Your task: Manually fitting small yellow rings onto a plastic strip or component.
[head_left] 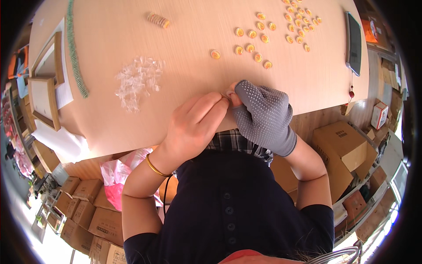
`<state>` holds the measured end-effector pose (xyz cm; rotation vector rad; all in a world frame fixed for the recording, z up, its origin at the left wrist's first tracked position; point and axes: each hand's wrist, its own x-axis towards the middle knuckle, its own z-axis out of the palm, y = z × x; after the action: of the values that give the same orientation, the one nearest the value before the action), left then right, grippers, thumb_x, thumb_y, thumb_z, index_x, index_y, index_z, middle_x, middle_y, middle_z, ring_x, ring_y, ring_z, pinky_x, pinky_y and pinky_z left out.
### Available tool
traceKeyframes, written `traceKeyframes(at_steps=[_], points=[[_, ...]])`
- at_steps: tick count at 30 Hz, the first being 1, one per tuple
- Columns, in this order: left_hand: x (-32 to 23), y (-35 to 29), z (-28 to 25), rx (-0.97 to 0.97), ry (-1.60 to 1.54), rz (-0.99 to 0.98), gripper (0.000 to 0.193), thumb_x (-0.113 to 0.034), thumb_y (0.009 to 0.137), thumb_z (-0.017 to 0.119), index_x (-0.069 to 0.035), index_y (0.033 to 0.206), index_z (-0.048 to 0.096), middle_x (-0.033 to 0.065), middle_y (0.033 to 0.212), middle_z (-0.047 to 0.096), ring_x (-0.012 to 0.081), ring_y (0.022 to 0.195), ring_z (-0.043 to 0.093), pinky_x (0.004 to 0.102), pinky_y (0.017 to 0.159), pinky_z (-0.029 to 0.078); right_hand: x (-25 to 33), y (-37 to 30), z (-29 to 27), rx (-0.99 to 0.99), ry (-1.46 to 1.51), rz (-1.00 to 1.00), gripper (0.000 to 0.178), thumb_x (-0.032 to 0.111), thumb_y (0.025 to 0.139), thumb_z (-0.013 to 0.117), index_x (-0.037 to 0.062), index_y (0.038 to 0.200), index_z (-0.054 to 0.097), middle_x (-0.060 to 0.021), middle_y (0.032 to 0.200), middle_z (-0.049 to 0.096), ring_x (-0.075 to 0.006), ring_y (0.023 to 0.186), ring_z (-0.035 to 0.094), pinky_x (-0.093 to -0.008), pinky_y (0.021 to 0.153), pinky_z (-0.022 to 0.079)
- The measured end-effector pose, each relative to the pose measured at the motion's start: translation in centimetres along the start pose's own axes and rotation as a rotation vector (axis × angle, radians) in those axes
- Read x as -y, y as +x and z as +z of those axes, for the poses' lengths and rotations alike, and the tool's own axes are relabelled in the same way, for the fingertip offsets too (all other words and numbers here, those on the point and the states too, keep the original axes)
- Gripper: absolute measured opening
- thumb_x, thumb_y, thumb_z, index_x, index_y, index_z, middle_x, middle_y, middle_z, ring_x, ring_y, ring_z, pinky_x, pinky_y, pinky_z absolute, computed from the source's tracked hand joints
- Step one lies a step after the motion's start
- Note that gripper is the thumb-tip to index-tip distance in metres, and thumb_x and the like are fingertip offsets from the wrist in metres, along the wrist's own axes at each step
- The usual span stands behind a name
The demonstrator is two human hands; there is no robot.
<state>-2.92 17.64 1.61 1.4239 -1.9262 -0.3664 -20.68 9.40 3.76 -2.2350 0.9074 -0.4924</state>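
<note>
My left hand [198, 121] is bare, with a gold bangle at the wrist. Its fingertips are pinched together and meet those of my right hand [266, 116] at the table's near edge. A grey dotted glove covers the right hand but leaves its thumb and index tips bare. Between the fingertips is a small pale piece, mostly hidden and too small to name. Left of the hands lies a loose pile of small clear plastic pieces [138, 82]. Beyond them, several round gold-and-orange discs [258, 57] lie scattered. A short stack of discs [158, 20] rests on its side farther back.
A green coiled cord [72, 48] runs along the table's left side by wooden frames [43, 100] and white paper [59, 138]. At the right edge lies a dark phone [353, 43]. Cardboard boxes [340, 141] and a pink plastic bag [115, 176] are below the table.
</note>
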Motion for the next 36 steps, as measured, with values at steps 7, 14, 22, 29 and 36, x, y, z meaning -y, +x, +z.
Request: traceKeyframes(at_steps=[7, 14, 22, 29, 36], points=[[-0.6, 0.2, -0.3, 0.003, 0.036, -0.026, 0.021, 0.006, 0.079, 0.075, 0.0, 0.099, 0.071, 0.0094, 0.099, 0.067, 0.0274, 0.086, 0.07, 0.0367, 0.072, 0.059, -0.8, 0.3, -0.8, 0.029, 0.044, -0.031, 0.009, 0.005, 0.094, 0.068, 0.0071, 0.102, 0.068, -0.0125, 0.081, 0.069, -0.034, 0.066, 0.067, -0.0394, 0.058, 0.053], [-0.9, 0.3, -0.2, -0.046, 0.02, -0.017, 0.02, 0.003, 0.085, 0.072, -0.003, 0.103, 0.069, 0.0096, 0.102, 0.067, 0.0281, 0.09, 0.07, 0.0385, 0.074, 0.059, -2.1, -2.7, -1.2, -0.336, 0.306, 0.031, 0.012, 0.007, 0.102, 0.063, -0.0017, 0.107, 0.07, -0.0166, 0.085, 0.071, -0.0315, 0.071, 0.071, -0.0347, 0.067, 0.055], [0.3, 6.6, 2.6, -0.012, 0.054, -0.13, 0.015, 0.002, 0.089, 0.073, -0.005, 0.102, 0.07, 0.0117, 0.095, 0.069, 0.0293, 0.086, 0.073, 0.0376, 0.073, 0.059, -2.3, -3.2, -0.4, -0.501, 0.352, 0.12, 0.014, 0.01, 0.103, 0.062, -0.0017, 0.106, 0.069, -0.0141, 0.081, 0.07, -0.0217, 0.069, 0.069, -0.0326, 0.067, 0.055], [4.0, 6.5, -1.5, -0.255, 0.106, -0.28, 0.025, 0.006, 0.088, 0.073, -0.006, 0.109, 0.071, 0.0079, 0.107, 0.07, 0.0213, 0.084, 0.073, 0.031, 0.069, 0.057, -3.0, -4.0, 0.0, -0.582, 0.378, 0.077, 0.014, 0.01, 0.103, 0.063, -0.0013, 0.106, 0.07, -0.0134, 0.079, 0.069, -0.0219, 0.065, 0.067, -0.0325, 0.064, 0.053], [9.3, 6.5, -4.2, -0.127, 0.368, -0.075, 0.025, 0.004, 0.088, 0.075, -0.004, 0.111, 0.07, 0.012, 0.109, 0.068, 0.0283, 0.085, 0.072, 0.0347, 0.069, 0.059, -2.8, -3.7, 0.1, -0.571, 0.344, 0.008, 0.012, 0.009, 0.101, 0.064, -0.0008, 0.1, 0.07, -0.0152, 0.079, 0.068, -0.0261, 0.066, 0.068, -0.0337, 0.064, 0.053]])
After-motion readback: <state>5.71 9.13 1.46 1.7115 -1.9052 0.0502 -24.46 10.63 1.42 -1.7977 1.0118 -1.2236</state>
